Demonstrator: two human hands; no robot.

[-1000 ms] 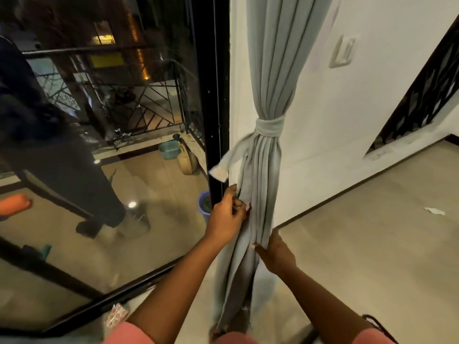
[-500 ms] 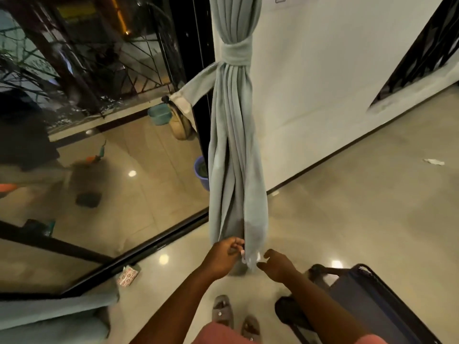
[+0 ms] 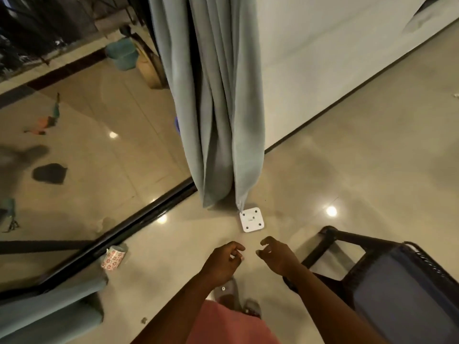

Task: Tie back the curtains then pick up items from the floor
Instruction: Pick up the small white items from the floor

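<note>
While the curtain (image 3: pixel 213 100) hangs gathered, both hands, left (image 3: pixel 223 263) and right (image 3: pixel 277 256), hover loose and empty; white square (image 3: pixel 251 219) at twelve o'clock and patterned cup (image 3: pixel 113 256) at nine o'clock await pickup off the floor (image 3: pixel 347 170).

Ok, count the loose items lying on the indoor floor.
3 clearly. A white square plate lies at the curtain hem, ahead of both hands. A patterned cup lies beside the black door track. A small white scrap sits at the right edge. Others may be hidden.
</note>
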